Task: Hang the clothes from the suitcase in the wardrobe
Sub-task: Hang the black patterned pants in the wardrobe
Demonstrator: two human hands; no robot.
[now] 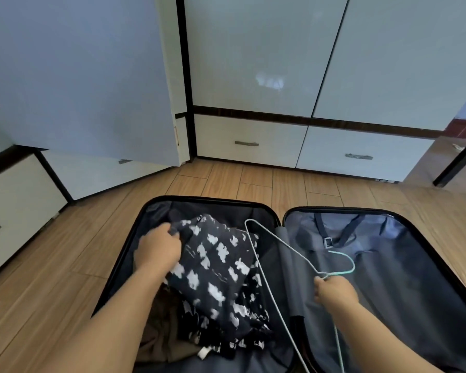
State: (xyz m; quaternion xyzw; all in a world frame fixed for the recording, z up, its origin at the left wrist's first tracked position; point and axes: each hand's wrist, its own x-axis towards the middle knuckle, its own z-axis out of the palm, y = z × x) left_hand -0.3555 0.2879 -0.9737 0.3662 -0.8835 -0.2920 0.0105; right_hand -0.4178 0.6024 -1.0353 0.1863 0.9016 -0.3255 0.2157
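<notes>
Soft, light patterned garment (215, 267) in the suitcase's (425, 230) left half — left hand (156, 250) bunches its far edge, seemingly the collar — right hand (334, 290) pinches the stiff wire hanger (256, 254) below its hook.

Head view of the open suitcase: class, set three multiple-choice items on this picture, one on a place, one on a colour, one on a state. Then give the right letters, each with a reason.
1. Where does the patterned garment lie?
A. in the suitcase's left half
B. on the floor
C. in the wardrobe

2. What colours is that garment?
A. red and yellow
B. black with white shapes
C. plain green

3. What is the right hand doing?
A. resting flat on the floor
B. pulling a drawer handle
C. holding a wire hanger

Key: 1 A, it lies inside the suitcase, left of the hinge, gripped by the left hand. 2 B, white patches on black cloth. 3 C, fingers close round the hanger below its hook.
</notes>
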